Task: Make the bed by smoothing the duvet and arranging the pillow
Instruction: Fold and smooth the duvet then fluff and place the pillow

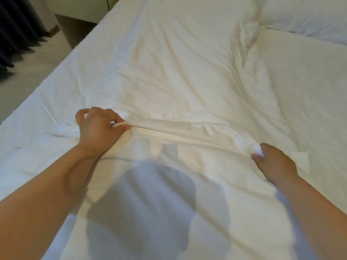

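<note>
Pulling a fold tight is the job right now. The left hand (99,126) has its fingers curled round a bunch of the white duvet (187,72), and the right hand (272,162) pinches another bunch of it. A long raised ridge (178,132) of cloth runs between them, stretched like a rope.

To do this well, I think both hands should pull apart evenly and gently, then lay the cloth down flat, not drop it in a heap. Letting go of one side too soon could leave a new lump. After that, flat palms could sweep outward over the deep creases farther up the duvet, which fan toward the pillow.

The duvet lies spread over most of the bed (78,45), still full of wrinkles, so the smoothing looks only partly done. The pillow (309,14) sits at the far right corner, with a flat white patch just below it — I cannot tell if that is sheet or more duvet.

No box, basket or bin shows. Only the bed holds things — the duvet and the pillow. A dark curtain (11,25) hangs at the left above the pale floor (28,76).
</note>
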`<state>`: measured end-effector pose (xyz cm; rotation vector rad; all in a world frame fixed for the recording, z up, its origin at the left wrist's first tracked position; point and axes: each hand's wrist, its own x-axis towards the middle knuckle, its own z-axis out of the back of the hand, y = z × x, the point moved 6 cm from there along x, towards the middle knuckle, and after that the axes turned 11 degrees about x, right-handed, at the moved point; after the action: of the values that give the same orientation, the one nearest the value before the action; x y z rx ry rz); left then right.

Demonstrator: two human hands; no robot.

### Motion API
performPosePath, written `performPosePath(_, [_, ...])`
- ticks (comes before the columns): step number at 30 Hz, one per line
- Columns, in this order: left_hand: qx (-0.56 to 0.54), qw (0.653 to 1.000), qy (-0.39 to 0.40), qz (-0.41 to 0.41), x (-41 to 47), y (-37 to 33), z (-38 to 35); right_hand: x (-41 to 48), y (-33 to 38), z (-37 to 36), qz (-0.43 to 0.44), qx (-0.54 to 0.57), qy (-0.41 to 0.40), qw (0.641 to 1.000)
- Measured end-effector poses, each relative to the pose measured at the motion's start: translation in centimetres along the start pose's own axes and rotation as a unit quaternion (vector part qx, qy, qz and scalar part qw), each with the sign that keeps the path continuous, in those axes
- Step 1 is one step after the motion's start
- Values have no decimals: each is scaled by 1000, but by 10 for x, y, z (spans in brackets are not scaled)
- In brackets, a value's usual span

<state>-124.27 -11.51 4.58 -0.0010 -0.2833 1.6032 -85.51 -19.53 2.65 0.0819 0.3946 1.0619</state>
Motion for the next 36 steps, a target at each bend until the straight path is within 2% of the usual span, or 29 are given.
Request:
performPosePath(2, [51, 998, 26, -16, 2, -3, -10, -2, 15, 20, 65, 19, -130, 989])
performPosePath(4, [81, 995, 56, -14, 0, -8, -23, -6, 28, 36, 123, 45, -256, 958])
performPosePath(6, [59, 998, 31, -1, -7, -21, -21, -6, 30, 33, 131, 47, -316, 939])
performPosePath(8, [-7, 997, -43, -59, -30, -50, -5, -2, 30, 13, 127, 30, -298, 946])
performPosePath(9, [-43, 991, -50, -113, -49, -68, -2, 2, 29, -1, 133, 12, -277, 952])
performPosePath(11, [-33, 982, -1, -186, -86, -94, -21, 10, 30, -19, 127, 5, -231, 965])
performPosePath(14, [25, 975, 132, -176, -105, -91, -71, 8, 42, -13, 86, 93, -251, 960])
performPosePath(15, [41, 972, 158, -170, -103, -88, -84, 0, 54, -9, 108, 116, -274, 949])
performPosePath(17, [62, 959, 211, -176, -100, -89, -100, -31, 91, -14, 233, 117, -297, 919])
performPosePath(19, [70, 954, 228, -183, -101, -86, -108, -61, 114, -52, 356, 50, -227, 905])
performPosePath(21, [95, 957, 209, -179, -100, -83, -116, -68, 97, -88, 396, -38, -140, 907])
performPosePath(23, [102, 960, 196, -169, -97, -83, -117, -49, 52, -90, 353, -88, -93, 927])
performPosePath(25, [91, 970, 175, -141, -94, -82, -117, -27, -5, -62, 247, -110, -100, 957])
performPosePath(27, [102, 969, 180, -133, -95, -79, -123, -17, -73, -27, 57, -107, -58, 991])
performPosePath(28, [107, 968, 183, -136, -95, -79, -125, -19, -116, -21, -63, -57, -10, 996])
performPosePath(29, [109, 969, 174, -135, -95, -79, -125, -28, -150, -16, -167, 48, 41, 984])
performPosePath(31, [127, 965, 183, -135, -100, -83, -117, -57, -190, -12, -306, 320, 69, 894])
performPosePath(32, [144, 959, 206, -133, -102, -86, -113, -69, -202, -14, -337, 390, 70, 854])
performPosePath(33, [171, 947, 242, -128, -104, -88, -112, -80, -205, -18, -333, 415, 93, 842])
performPosePath(35, [194, 931, 292, -101, -103, -100, -96, -98, -200, -27, -288, 409, 127, 856])
performPosePath(36, [185, 939, 278, -86, -100, -111, -81, -103, -195, -29, -263, 404, 124, 867])
